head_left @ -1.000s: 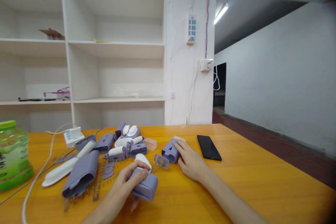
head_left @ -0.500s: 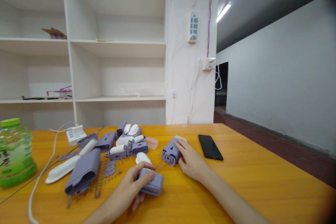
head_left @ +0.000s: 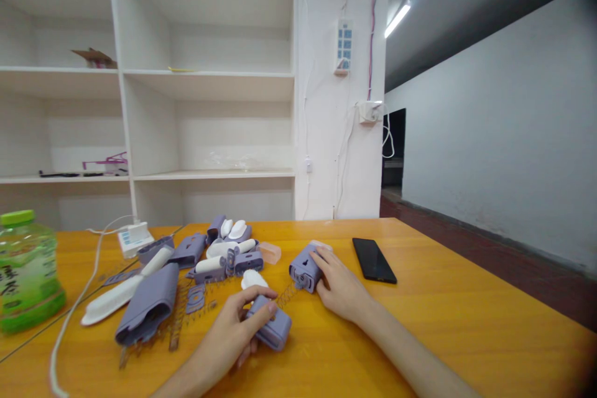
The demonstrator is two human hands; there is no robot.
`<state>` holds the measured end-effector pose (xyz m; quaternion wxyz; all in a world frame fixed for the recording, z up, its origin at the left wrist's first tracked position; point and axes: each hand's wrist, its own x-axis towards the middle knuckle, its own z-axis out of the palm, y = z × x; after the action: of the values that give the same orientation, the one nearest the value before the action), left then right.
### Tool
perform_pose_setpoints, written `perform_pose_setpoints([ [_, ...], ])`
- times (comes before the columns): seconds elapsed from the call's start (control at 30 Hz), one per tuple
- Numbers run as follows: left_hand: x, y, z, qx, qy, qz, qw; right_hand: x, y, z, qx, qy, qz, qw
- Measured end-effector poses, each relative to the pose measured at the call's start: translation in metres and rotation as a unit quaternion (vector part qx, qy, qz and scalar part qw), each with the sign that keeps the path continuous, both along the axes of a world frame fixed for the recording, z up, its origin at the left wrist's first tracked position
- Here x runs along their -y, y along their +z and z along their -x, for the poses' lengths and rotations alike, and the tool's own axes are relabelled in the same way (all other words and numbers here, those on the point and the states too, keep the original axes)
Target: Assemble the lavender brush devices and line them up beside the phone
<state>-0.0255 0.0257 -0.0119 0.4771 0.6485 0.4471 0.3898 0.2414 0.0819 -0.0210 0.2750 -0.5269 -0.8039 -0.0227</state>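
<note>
My left hand (head_left: 232,331) is wrapped round a rounded purple plastic housing (head_left: 275,327) that rests on the orange table (head_left: 420,317). My right hand (head_left: 339,289) lies on a second purple plastic part (head_left: 303,272), fingers curled over its top and right side. A thin metal spring (head_left: 285,296) stretches between the two purple pieces. A white oval cap (head_left: 252,278) lies just behind my left hand.
A heap of purple and white plastic parts (head_left: 186,267) and springs covers the table's left middle. A black phone (head_left: 374,260) lies to the right of my right hand. A green bottle (head_left: 25,270) stands far left, beside a white cable and power strip (head_left: 133,238). White shelves stand behind.
The flat purple slotted piece that lay between my hands is gone from view. My left hand has shifted its housing a little to the right. My right hand has stayed on its part.
</note>
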Motion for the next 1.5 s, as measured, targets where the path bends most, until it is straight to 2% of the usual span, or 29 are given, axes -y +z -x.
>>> perform_pose_setpoints([
  [0.2,0.005,0.004,-0.005,-0.017,0.029,-0.024,0.999,0.001,0.002,0.001,0.002,-0.001,0.007,1.000],
  [0.53,0.007,0.007,-0.013,-0.029,0.042,-0.038,0.998,0.006,0.003,0.006,0.015,-0.008,0.007,1.000],
  [0.73,0.010,0.006,-0.004,-0.046,0.082,-0.048,0.994,0.011,0.008,0.007,0.025,-0.007,-0.003,1.000],
  [1.23,0.021,0.000,-0.006,-0.016,0.081,0.001,0.997,0.015,0.012,0.008,0.037,-0.020,0.016,0.999],
  [1.5,0.020,0.002,-0.009,-0.011,0.069,0.003,0.998,0.026,0.029,-0.001,0.066,0.023,0.071,0.995],
])
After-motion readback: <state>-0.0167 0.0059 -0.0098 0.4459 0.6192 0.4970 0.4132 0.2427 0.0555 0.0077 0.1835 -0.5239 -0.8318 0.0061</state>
